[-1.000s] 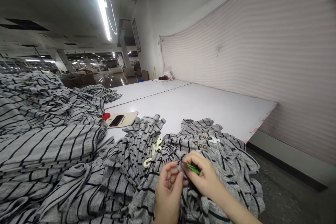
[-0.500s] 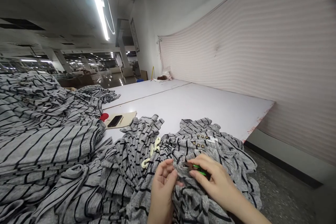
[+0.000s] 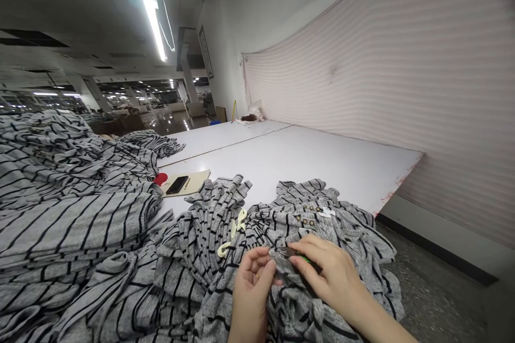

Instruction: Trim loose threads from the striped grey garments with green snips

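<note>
My right hand [image 3: 332,276] holds small green-handled thread snips [image 3: 295,253], with the metal blades pointing left into the fabric. My left hand [image 3: 252,290] pinches a fold of a grey striped knit garment [image 3: 317,300] just beside the blades. The garment has a row of small brown buttons [image 3: 308,220] and a white tag [image 3: 326,213] above my hands. A cream drawstring [image 3: 235,233] lies on the striped fabric to the left. The fingers and fabric hide the blade tips.
A large heap of folded striped garments [image 3: 68,225] fills the left side. A white cutting table [image 3: 289,163] stretches ahead, holding a tan folder [image 3: 193,183] with a black phone [image 3: 177,185] and a red object [image 3: 160,178]. Beyond its right edge lies a concrete floor [image 3: 434,289].
My hands have moved closer around the fold, and the snips now point further into the fabric. More of their green handle is covered by my right hand.
</note>
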`<state>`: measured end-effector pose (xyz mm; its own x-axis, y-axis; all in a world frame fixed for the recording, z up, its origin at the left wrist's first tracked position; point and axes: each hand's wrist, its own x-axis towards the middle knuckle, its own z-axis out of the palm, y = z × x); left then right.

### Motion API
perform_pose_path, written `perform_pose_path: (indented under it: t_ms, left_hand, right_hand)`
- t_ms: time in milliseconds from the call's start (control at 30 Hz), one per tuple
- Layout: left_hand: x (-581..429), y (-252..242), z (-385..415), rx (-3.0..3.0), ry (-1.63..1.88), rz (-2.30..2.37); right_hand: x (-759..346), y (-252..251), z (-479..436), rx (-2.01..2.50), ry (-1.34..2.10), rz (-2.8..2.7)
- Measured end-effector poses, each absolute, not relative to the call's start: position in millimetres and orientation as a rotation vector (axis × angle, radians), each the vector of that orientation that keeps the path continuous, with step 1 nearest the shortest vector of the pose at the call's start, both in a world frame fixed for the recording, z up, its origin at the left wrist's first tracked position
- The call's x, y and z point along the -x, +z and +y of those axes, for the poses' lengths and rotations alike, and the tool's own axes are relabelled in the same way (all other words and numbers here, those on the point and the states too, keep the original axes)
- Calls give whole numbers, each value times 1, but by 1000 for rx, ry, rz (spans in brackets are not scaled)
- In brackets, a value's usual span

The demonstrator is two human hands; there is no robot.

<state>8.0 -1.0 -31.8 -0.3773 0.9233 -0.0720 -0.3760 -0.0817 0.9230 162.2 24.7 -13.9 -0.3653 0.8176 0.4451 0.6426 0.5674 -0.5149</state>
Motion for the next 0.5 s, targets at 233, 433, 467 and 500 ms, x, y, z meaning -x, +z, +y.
perform_pose_path:
  t_ms: [233,433,467,500]
  left_hand:
    - [-11,-30,-2,-716,1652,1175]
    - [-11,-28,-2,-713,1622,1209]
    - [-10,-29,-2,-713,1623,1211]
    - [-10,-30,-1,-714,1625,1210]
  right_hand:
    - [-161,-16,22,1162,206,-2139]
    - [-164,-13,20,1241,308,-2051]
    - [-164,-12,19,1230,345,-2062]
    - [-164,-12,19,1216,379,-2079]
